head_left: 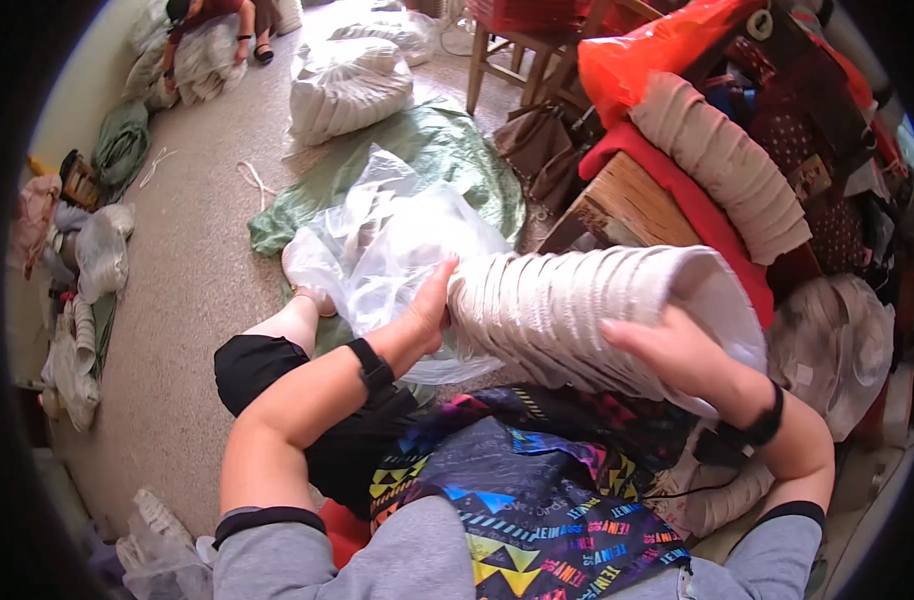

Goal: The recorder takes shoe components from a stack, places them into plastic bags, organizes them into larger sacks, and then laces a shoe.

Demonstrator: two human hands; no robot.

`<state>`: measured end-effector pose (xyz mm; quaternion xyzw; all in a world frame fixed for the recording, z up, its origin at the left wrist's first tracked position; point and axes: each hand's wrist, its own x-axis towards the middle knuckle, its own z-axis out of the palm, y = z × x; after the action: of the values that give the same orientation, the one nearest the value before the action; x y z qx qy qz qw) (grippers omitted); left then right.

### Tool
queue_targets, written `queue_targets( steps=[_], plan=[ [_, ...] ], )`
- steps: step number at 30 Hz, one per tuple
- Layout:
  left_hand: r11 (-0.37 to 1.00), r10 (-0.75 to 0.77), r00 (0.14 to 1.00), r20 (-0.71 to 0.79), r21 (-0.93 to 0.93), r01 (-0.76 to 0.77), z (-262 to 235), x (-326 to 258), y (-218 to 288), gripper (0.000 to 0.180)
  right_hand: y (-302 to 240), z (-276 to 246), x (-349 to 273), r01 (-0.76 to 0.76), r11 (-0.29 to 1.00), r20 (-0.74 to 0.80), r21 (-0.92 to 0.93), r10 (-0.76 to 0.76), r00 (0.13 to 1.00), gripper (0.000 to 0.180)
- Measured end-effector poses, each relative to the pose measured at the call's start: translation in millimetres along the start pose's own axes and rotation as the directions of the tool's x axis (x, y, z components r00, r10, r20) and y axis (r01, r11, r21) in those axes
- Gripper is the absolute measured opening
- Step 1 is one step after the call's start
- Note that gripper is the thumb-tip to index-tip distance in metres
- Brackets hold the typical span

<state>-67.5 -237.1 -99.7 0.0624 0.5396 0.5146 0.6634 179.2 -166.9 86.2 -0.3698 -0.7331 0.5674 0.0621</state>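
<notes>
A long stack of nested off-white, ribbed, basket-like pieces [557,300] lies sideways above my lap, its wide open end toward the right. My left hand [429,308] grips the narrower left end, thumb on top and fingers mostly hidden. At the wide end, my right hand [677,352] holds the rim, the thumb lying along the outside; the other fingers are partly out of sight. A clear plastic bag [377,285] spreads just beyond my left hand, with whitish things inside that I cannot make out. My lap is covered by a dark apron with colourful print [517,480].
Another nested stack [722,160] rests on red cloth beside a wooden table corner [627,205]. A green sheet [447,140] lies on the floor under the bag. Beyond stand a filled white sack [347,90] and a wooden chair [477,70]. A person [212,10] bends over sacks far left.
</notes>
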Motion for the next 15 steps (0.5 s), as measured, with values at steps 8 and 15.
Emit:
queue_targets(
  steps=[8, 15],
  plan=[
    [0.982, -0.172, 0.980, -0.103, -0.100, 0.161, -103.7, 77.8, -94.0, 0.060, 22.9, 97.7, 122.8, -0.562, 0.792, 0.068, -0.238, 0.590, 0.804, 0.048],
    [0.993, 0.098, 0.870, -0.483, 0.101, -0.056, -169.6, 119.9, -56.2, 0.061, 147.4, 133.1, 183.3, -0.309, 0.943, 0.088, 0.125, 0.300, 0.950, 0.047]
  ],
)
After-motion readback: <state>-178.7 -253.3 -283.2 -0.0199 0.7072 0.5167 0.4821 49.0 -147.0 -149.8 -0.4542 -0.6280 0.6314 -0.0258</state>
